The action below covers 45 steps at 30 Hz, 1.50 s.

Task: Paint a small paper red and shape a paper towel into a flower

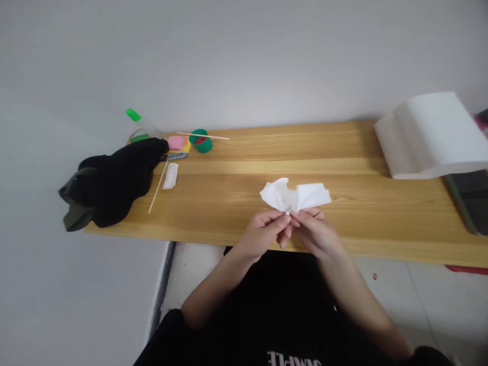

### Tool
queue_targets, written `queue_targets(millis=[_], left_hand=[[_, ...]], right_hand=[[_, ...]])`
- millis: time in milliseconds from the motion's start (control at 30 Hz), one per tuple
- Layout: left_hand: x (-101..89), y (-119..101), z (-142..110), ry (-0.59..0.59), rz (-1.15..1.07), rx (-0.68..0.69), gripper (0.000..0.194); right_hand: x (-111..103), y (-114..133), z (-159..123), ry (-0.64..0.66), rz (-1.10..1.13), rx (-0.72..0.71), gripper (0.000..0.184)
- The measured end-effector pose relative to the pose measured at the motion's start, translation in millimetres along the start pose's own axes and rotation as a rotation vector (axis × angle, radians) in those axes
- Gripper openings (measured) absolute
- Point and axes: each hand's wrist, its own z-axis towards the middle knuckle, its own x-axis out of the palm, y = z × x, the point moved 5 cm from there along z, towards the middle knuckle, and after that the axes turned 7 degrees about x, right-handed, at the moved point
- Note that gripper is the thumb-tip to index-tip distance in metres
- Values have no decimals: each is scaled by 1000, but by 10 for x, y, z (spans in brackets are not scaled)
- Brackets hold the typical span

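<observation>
White tissue (280, 194), pinched
Left hand (261, 234) at seven o'clock, right hand (318, 231) at five, both pinching its six-o'clock edge; probably light, soft, fragile; best gripped there.

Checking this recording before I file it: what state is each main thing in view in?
Left hand: fingers pinching the white tissue
Right hand: fingers pinching it too
White tissue: creased, spread beyond the fingers
Green cup: open-topped, red contents, thin stick across its top
Small white piece: lying flat
Second thin stick: lying down
Black cloth item: bunched up
Dark device: partly hidden by white paper bundle
</observation>
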Motion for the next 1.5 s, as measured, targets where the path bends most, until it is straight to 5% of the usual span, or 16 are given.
queue_targets(millis=[433,700,1067,1267,1500], left_hand=[[-50,-238,-94,-205,1078,458,25],[0,-271,-117,-222,1390,705,27],[-24,-324,-84,-176,1445,699,28],[-12,-309,-70,-69,1328,611,20],[-13,-315,-65,-60,1322,600,19]], right_hand=[[-112,-78,29,-288,-58,-208,17],[-130,-109,42,-309,-10,-197,12],[-102,-60,41,-288,-159,-179,25],[-258,-90,-3,-432,-244,-164,36],[-163,45,-90,-498,-623,-390,6]])
